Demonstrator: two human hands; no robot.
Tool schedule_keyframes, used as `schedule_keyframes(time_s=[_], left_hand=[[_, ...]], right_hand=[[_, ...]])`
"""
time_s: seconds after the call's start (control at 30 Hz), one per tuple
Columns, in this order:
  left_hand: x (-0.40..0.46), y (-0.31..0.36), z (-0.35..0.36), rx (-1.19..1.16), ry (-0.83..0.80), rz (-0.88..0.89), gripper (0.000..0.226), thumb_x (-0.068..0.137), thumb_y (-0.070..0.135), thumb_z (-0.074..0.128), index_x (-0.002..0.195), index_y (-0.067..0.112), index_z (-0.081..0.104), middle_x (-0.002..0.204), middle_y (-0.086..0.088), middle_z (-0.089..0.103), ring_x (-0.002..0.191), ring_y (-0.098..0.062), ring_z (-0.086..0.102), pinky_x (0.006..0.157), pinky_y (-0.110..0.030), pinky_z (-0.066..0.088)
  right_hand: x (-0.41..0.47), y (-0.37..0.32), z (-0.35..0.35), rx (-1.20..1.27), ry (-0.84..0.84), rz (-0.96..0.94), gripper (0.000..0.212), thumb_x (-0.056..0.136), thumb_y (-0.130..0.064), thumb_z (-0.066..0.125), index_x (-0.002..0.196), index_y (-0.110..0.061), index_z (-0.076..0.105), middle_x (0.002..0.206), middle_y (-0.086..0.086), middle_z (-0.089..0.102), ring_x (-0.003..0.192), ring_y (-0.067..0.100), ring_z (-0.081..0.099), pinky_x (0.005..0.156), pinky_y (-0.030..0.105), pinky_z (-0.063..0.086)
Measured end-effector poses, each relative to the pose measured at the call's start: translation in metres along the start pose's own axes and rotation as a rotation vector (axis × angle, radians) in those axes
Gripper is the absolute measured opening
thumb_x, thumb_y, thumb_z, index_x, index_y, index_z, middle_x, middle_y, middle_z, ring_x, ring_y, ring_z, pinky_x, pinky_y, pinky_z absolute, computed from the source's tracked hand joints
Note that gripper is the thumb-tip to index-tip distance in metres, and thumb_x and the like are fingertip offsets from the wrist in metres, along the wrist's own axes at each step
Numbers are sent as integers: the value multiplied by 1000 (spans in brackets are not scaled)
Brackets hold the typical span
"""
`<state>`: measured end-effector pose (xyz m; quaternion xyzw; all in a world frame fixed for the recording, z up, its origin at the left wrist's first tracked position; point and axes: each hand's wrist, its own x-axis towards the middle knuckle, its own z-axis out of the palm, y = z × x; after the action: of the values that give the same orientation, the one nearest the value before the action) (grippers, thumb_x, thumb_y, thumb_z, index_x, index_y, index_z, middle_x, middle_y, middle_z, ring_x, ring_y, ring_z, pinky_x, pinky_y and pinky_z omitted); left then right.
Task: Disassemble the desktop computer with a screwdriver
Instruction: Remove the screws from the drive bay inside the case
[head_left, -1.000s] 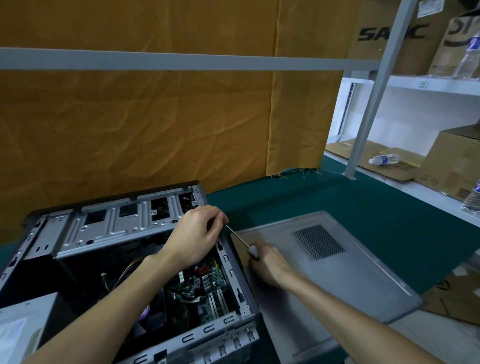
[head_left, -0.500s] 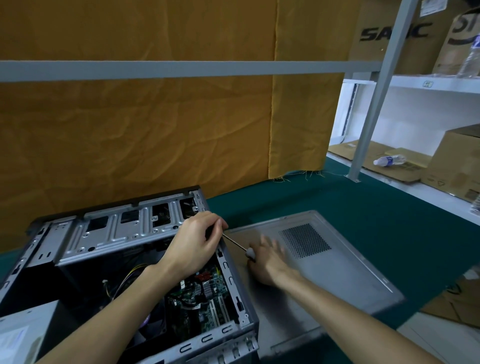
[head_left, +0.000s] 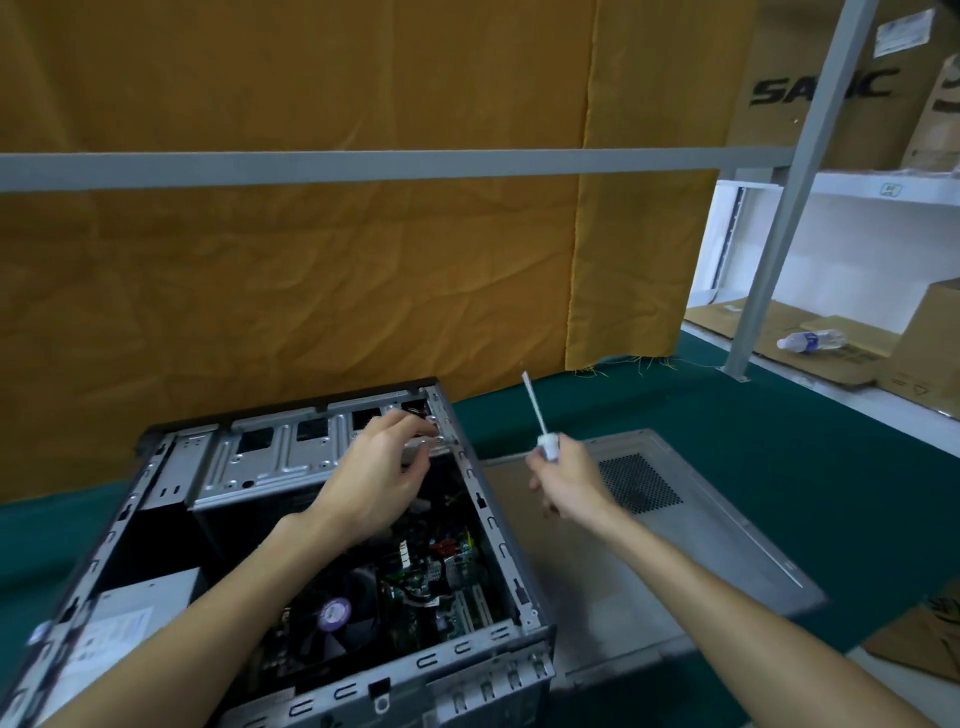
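Observation:
An open desktop computer case (head_left: 493, 525) lies on its side on the green table, showing the motherboard, a fan (head_left: 343, 613) and the silver drive cage (head_left: 270, 457). My left hand (head_left: 379, 467) reaches over the cage's right end, fingers curled at a small metal part near the case's top right corner; what it holds is blurred. My right hand (head_left: 566, 478) grips the white handle of a screwdriver (head_left: 537, 415), raised above the table with its shaft pointing up and slightly left, clear of the case.
The removed grey side panel (head_left: 701, 545) with a mesh vent lies right of the case. An orange cloth hangs behind a grey rail. A slanted shelf post (head_left: 779, 223), cardboard boxes and a water bottle (head_left: 810, 340) stand at the right.
My right hand has lifted the screwdriver off the case's edge and swung its shaft upright. My left hand slid a little further toward the case's top right corner. The camera tilted down.

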<state>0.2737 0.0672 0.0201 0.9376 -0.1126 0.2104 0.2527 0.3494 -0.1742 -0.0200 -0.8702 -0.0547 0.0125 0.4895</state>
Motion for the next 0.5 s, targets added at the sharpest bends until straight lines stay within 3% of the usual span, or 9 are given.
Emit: schedule_keyframes(time_s=[0.1,0.17,0.27,0.33,0.4,0.5], left_hand=[[-2,-24,-16,44,-24,-64,26,102,31,53,127,24,60,127,7,53,122,-17,50,97,-36,49],[-5,-39,-23,137,-93,-85,44,99,43,56,138,23,54,139,4,50,130,-21,47,104,-36,44],[-16,-53,-26,300,-235,-47,75,92,65,54,155,30,33,162,8,31,145,-17,36,116,-35,36],[-21,-59,-23,401,-278,8,77,97,62,50,161,32,18,167,9,19,153,-13,21,120,-32,28],[-24,-60,-23,471,-288,57,74,102,53,46,162,27,11,169,4,13,155,-14,10,122,-30,20],[-25,-55,-24,491,-296,72,73,105,45,46,162,20,10,169,0,13,156,-18,8,124,-32,18]], right_hand=[[1,-56,3,142,-47,-54,24,96,-25,65,112,-18,49,79,4,60,41,8,51,41,25,44],[1,-90,13,183,-111,-78,33,91,-25,66,115,-21,43,89,5,62,48,9,56,43,27,45],[-1,-114,37,-137,12,-232,20,92,-25,61,107,-23,48,90,-2,62,68,16,60,56,31,44],[-2,-114,51,-352,101,-304,9,97,-26,57,96,-21,50,86,-3,58,76,23,59,61,34,40],[-4,-108,59,-407,138,-313,12,101,-25,54,93,-17,51,89,0,55,82,26,59,63,34,39],[-8,-99,63,-384,255,-212,10,101,-22,55,106,-13,54,96,2,54,78,20,52,61,30,36]])
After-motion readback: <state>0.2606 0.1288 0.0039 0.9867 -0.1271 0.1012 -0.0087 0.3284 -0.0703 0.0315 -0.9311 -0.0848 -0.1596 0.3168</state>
